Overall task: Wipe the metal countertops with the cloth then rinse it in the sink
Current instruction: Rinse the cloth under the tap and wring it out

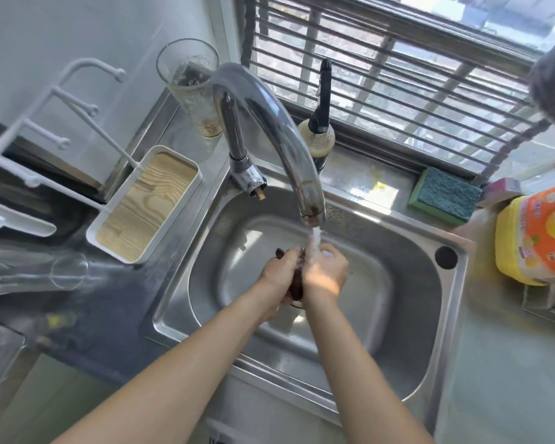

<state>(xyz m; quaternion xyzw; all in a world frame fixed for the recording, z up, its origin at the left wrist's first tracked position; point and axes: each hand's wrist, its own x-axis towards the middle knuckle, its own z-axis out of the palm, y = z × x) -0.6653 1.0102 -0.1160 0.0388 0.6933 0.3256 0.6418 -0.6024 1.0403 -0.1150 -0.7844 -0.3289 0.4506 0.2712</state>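
A dark brown cloth (297, 283) is bunched between my two hands over the middle of the steel sink (423, 341). My left hand (277, 272) grips its left side and my right hand (326, 275) presses on its right side, so only a narrow strip of cloth shows. Water streams from the curved chrome tap (269, 123) onto my right hand and the cloth. The metal countertop (109, 341) lies left of the sink, dark and wet-looking.
A white tray with a wooden base (148, 203) and a white rack (45, 136) stand left of the sink, with glasses (189, 84) nearby. On the window ledge are a dispenser bottle (319, 136) and a green sponge (444, 195). A yellow detergent bottle (539, 238) stands at the right.
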